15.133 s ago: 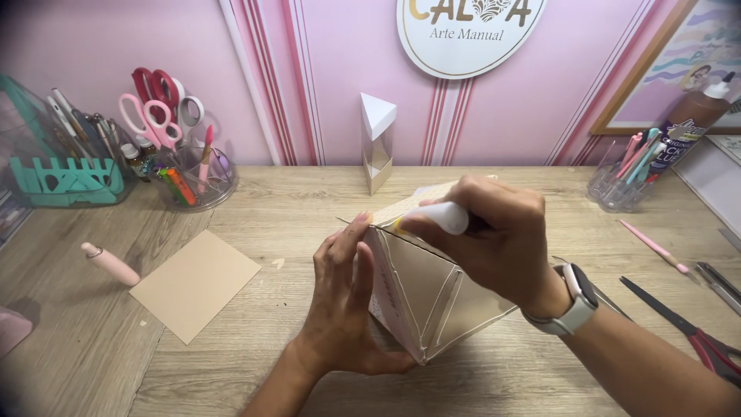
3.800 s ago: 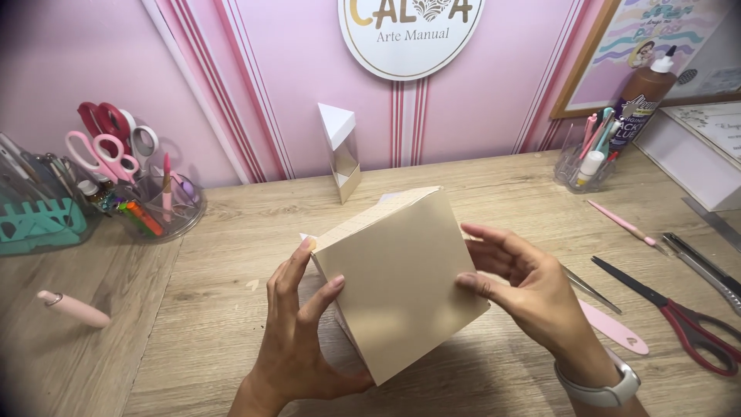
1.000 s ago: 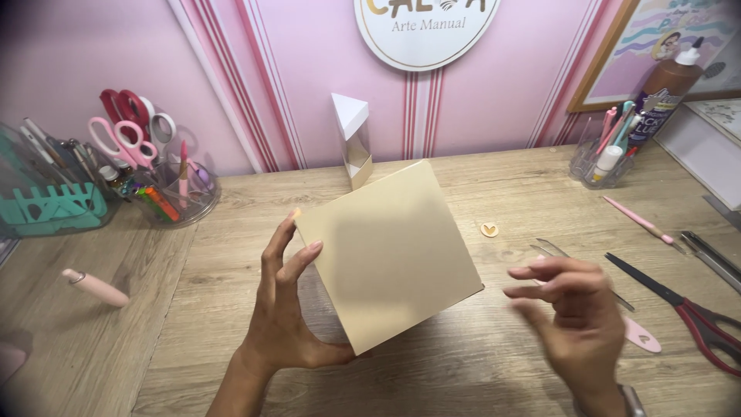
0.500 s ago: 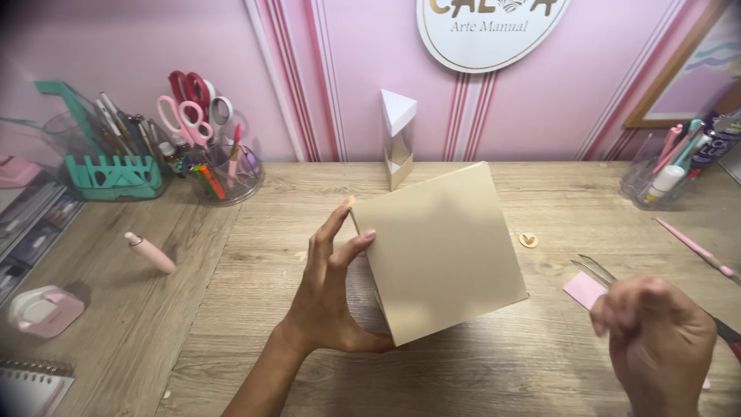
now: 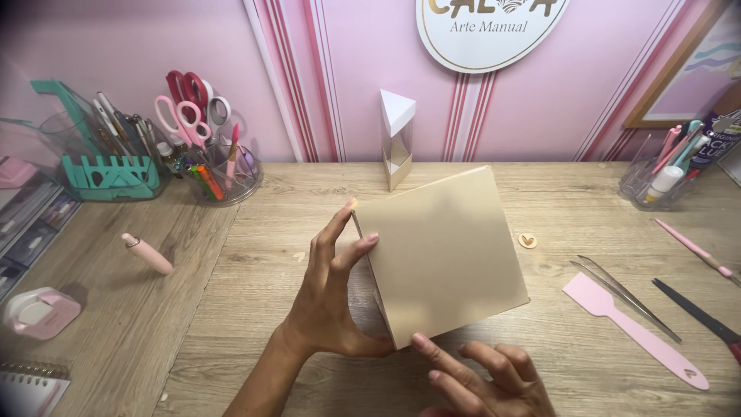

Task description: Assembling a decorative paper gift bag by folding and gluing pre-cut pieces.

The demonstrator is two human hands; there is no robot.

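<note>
- The right hand (image 5: 482, 378) lay at the desk's (image 5: 255, 371) near edge, fingers loosely spread and holding nothing, one fingertip just beside the near corner of the beige cardboard piece (image 5: 444, 255).
- The left hand (image 5: 332, 297) gripped that single folded cardboard piece along its left edge, thumb under the near corner and fingers on the upper face, tilting it up off the middle of the desk.
- At the near left corner sat one spiral notebook (image 5: 31, 386), and just beyond it one pink tape dispenser (image 5: 38, 313).
- One pink capped pen (image 5: 148, 255) lay on the left part of the desk.
- On the right part lay one pink spatula (image 5: 637, 332), one pair of metal tweezers (image 5: 627, 297), one dark blade-like tool (image 5: 698, 313) and one thin pink stick (image 5: 695, 249).
- One small wooden heart (image 5: 527, 241) lay just right of the cardboard.
- Toward the far edge stood one white triangular box (image 5: 396, 139).
- At the far left stood one clear tool cup (image 5: 220, 174) with two pairs of scissors, beside one teal organiser (image 5: 116, 174).
- At the far right stood one clear pen holder (image 5: 656, 185).
</note>
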